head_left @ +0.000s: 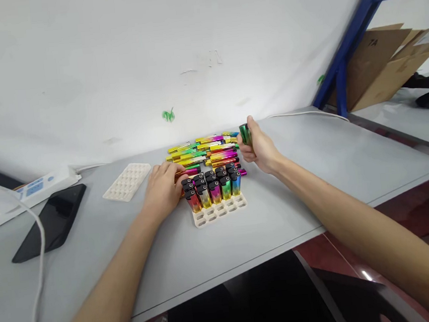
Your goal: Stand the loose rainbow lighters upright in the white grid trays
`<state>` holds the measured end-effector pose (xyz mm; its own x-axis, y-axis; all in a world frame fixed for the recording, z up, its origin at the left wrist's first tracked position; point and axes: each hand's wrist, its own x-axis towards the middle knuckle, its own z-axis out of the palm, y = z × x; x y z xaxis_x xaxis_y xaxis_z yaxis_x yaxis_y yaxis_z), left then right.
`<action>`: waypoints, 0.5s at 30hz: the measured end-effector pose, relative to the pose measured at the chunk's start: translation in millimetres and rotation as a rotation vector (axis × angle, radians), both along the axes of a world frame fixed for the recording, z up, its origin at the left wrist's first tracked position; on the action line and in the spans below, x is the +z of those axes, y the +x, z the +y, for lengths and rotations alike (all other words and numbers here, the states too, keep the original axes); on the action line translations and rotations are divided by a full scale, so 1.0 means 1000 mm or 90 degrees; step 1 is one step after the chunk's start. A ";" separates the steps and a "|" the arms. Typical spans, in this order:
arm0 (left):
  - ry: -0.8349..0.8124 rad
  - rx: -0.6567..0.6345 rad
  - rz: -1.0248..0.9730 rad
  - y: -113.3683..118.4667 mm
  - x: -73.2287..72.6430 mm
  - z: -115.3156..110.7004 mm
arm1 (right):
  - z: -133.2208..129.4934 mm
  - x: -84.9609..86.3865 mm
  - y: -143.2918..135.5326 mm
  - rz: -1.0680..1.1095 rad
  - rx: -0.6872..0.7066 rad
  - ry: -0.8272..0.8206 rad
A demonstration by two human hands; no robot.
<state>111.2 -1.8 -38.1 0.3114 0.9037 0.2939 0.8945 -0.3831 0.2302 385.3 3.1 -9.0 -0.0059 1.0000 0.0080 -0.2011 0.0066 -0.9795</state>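
My right hand (259,149) is raised at the right of the pile, its fingers wrapped around a green lighter (246,134) with the thumb on its top end. My left hand (164,186) is low on the table, fingers curled together against the left side of the lighter pile (213,151); what lies under them is hidden. Just right of that hand, a cream slotted tray (221,211) carries several upright lighters (215,191) with black tops, in red, yellow, magenta, green and blue. Its front slots hold nothing. The piled lighters lie flat behind it.
A second cream tray (127,182) lies at the left. Farther left are a black phone (49,222), a white power strip (46,185) and a white cable (39,269). A white wall (114,64) stands behind; a blue frame (354,31) and cardboard boxes (383,63) are at the right.
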 end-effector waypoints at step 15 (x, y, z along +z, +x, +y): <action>0.017 -0.033 0.035 -0.002 0.004 -0.003 | -0.002 -0.004 -0.008 0.011 0.008 -0.018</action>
<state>109.0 -4.8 -34.1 0.3743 0.8778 0.2989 0.8841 -0.4350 0.1706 377.6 0.8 -13.0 -0.0192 0.9996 -0.0203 -0.2177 -0.0240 -0.9757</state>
